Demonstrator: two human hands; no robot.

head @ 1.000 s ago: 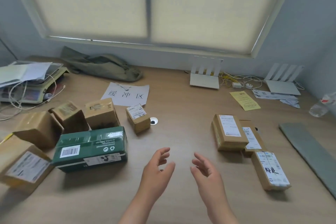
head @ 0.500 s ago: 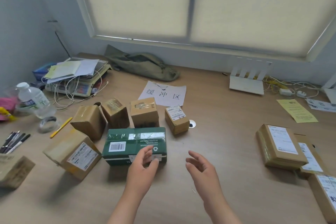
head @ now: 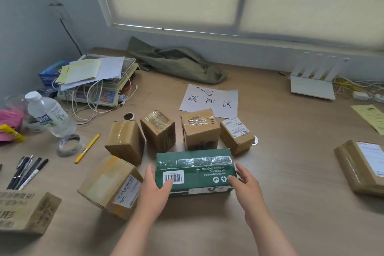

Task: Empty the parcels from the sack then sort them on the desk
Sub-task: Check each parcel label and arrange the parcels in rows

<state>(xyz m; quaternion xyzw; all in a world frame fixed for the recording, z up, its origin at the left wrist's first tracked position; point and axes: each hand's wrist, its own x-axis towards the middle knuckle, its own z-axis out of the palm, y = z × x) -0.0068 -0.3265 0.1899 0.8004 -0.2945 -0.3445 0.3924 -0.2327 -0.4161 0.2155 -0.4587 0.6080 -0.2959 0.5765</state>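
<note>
A green parcel (head: 195, 170) with a barcode label lies on the desk (head: 291, 203) in front of me. My left hand (head: 154, 191) clasps its left end, thumb by the barcode. My right hand (head: 246, 185) presses against its right end. Behind it stand several brown parcels in a row (head: 199, 129), below a paper sign (head: 209, 100). Another brown parcel (head: 112, 185) sits tilted just left of my left hand. A taped parcel (head: 361, 166) lies at the far right. The olive sack (head: 176, 62) lies crumpled and flat by the wall.
On the left are a scale under papers (head: 97, 87), a water bottle (head: 48, 115), a tape roll (head: 69, 144), a yellow pen (head: 87, 147), several black pens (head: 27, 170) and a printed carton (head: 25, 212). A white router (head: 311, 85) and yellow sheet (head: 369, 116) lie back right.
My view has swung left and come closer. Both hands moved from open air to the green parcel and now grip its two ends.
</note>
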